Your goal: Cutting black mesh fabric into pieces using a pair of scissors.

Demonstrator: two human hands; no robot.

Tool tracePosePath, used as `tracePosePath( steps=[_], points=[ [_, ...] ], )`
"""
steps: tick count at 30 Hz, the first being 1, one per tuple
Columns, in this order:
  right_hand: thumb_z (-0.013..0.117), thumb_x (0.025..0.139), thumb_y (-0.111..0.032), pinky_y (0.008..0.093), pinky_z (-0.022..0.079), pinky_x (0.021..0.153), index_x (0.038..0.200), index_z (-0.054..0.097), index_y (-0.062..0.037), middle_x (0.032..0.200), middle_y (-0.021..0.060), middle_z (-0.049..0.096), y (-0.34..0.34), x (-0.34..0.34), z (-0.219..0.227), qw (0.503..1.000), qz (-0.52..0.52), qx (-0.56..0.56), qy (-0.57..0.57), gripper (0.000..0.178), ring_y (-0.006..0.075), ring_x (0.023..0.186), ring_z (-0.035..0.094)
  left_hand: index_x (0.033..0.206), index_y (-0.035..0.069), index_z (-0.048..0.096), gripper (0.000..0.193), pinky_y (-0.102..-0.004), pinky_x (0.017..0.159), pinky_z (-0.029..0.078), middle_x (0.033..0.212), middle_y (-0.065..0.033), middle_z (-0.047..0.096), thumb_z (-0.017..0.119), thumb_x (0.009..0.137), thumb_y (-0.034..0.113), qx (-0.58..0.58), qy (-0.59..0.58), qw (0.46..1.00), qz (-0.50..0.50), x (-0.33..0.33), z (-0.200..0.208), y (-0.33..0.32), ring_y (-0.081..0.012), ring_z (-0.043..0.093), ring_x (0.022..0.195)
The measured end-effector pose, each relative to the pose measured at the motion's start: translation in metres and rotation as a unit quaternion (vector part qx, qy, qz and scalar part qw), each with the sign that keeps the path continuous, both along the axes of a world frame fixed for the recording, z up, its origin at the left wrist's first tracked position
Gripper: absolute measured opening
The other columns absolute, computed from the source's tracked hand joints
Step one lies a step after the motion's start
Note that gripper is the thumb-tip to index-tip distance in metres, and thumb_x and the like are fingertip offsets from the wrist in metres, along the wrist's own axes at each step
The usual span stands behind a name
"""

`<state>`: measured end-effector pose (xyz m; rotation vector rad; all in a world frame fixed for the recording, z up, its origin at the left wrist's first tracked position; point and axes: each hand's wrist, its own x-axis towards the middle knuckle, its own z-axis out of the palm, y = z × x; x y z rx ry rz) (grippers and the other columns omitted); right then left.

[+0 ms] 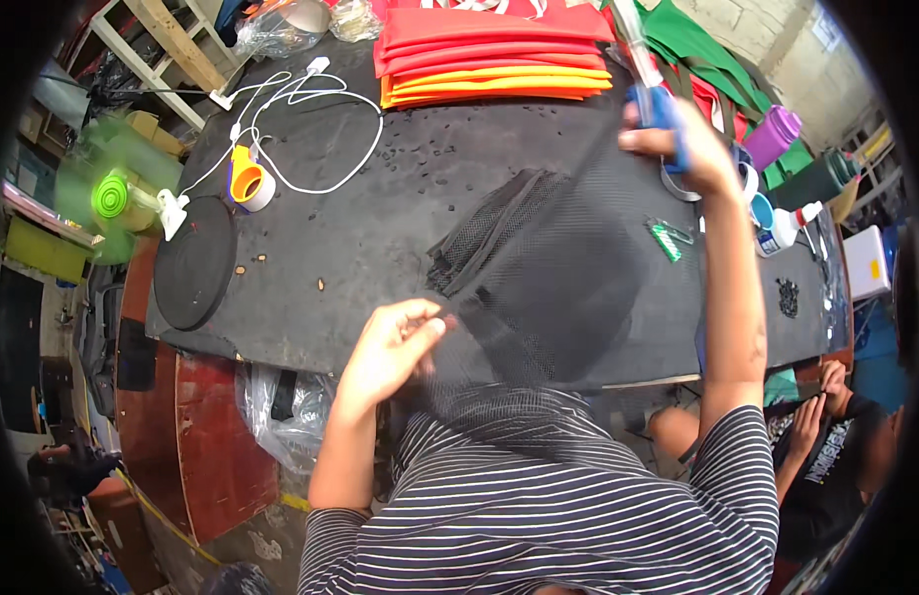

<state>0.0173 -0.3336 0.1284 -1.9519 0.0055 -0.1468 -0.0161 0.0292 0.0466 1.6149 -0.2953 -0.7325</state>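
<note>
A pair of scissors [660, 111] with blue handles is in my right hand [692, 149], raised over the right side of the table with its blades pointing away from me. My left hand [390, 347], at the table's near edge, pinches the border of a sheet of black mesh fabric [578, 278]. The sheet stretches up toward my right hand and is partly blurred; whether that hand also touches it I cannot tell. Under and behind it lies more folded dark mesh [494, 223].
Red and orange folded fabric [494, 59] is stacked at the back. A tape dispenser [249, 180], a white cable [310, 186], a round black disc [194, 263] and a green fan [112, 193] are left. Right are a glue bottle [785, 233], a purple bottle [774, 137] and a seated person [826, 456].
</note>
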Motion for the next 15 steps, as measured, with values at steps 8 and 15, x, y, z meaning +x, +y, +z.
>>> tracePosePath(
  steps=[8, 15],
  points=[
    [0.069, 0.074, -0.028, 0.0216, 0.042, 0.052, 0.08, 0.052, -0.0052, 0.067, 0.0024, 0.055, 0.046, -0.004, -0.095, 0.989, -0.087, 0.111, 0.04, 0.03, 0.0088, 0.055, 0.052, 0.088, -0.002, 0.06, 0.012, -0.0186, 0.049, 0.04, 0.066, 0.0027, 0.055, 0.052, 0.084, 0.006, 0.023, -0.021, 0.998, 0.062, 0.02, -0.047, -0.011, -0.0035, 0.047, 0.055],
    [0.061, 0.081, -0.03, 0.0216, 0.041, 0.065, 0.084, 0.051, -0.0054, 0.083, 0.0075, 0.062, 0.064, -0.029, -0.141, 0.981, 0.004, 0.187, 0.046, 0.027, 0.008, 0.065, 0.05, 0.083, 0.002, 0.063, 0.016, -0.0156, 0.043, 0.028, 0.058, 0.0068, 0.049, 0.059, 0.084, 0.017, -0.025, -0.036, 0.996, 0.083, 0.027, -0.055, -0.03, 0.0004, 0.037, 0.047]
  ],
)
